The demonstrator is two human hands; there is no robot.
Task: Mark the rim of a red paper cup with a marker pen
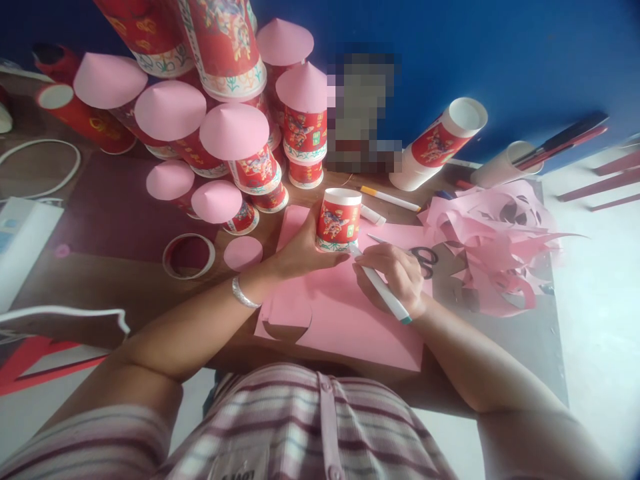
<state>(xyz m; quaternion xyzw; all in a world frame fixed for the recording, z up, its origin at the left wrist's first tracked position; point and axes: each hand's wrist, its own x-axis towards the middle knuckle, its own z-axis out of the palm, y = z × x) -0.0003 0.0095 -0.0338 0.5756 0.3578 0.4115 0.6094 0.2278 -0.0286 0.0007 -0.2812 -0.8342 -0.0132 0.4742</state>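
Observation:
My left hand (305,247) is closed round the side and base of a red paper cup (339,217) with gold figures and a white band drawn with green marks. My right hand (393,273) grips a white marker (383,293) with a teal end, its tip at the cup's lower white band. Both hands are above a pink paper sheet (360,327), which has a round hole near its left corner. Scissors (424,261) lie just right of my right hand, their blades partly hidden behind it.
Red cups with pink cone tops (235,130) crowd the back left. A cardboard ring (189,257) and a pink paper disc (243,253) lie at left. Pink paper scraps (500,240) heap at right. Behind are a yellow-capped marker (390,199), stacked cups (437,143) and a pen holder (505,163).

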